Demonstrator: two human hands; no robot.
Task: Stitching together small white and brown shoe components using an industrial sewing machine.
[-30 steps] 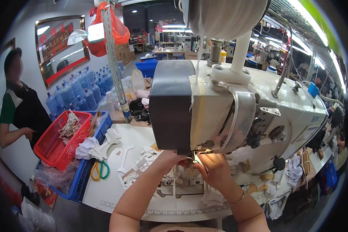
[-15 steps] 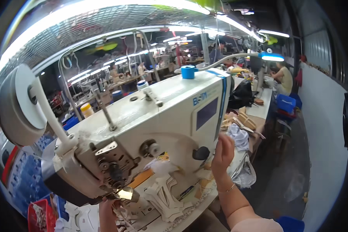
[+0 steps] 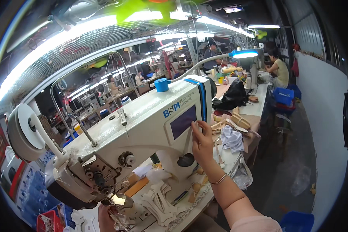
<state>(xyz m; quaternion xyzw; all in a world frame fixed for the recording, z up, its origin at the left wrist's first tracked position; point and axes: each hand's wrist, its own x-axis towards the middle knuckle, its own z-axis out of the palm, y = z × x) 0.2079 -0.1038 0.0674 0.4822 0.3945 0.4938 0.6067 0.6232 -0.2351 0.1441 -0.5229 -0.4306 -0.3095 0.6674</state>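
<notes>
A white sewing machine [image 3: 150, 112] fills the middle of the view. My right hand [image 3: 203, 141], wearing a bracelet, is raised to the right edge of its dark display panel [image 3: 183, 123]. The fingers are bent and a little apart, fingertips at the panel, and I see nothing held. My left hand [image 3: 105, 219] is low under the machine's head, beside the lit needle area [image 3: 119, 200]; its fingers are mostly hidden. Pale cut pieces [image 3: 158, 205] lie stacked on the machine bed, right of the needle. More white pieces [image 3: 87, 219] lie left of my left hand.
A measuring tape [image 3: 189, 210] runs along the table's front edge. White cloth [image 3: 232, 138], tan pieces [image 3: 239, 121] and a black bag [image 3: 234, 94] crowd the table beyond. A red basket [image 3: 50, 222] stands lower left. A seated person [image 3: 279, 71] works at the far right.
My right hand has moved up and left, from beside the machine's right end to the display panel. The view has shifted; my left hand remains under the machine's head.
</notes>
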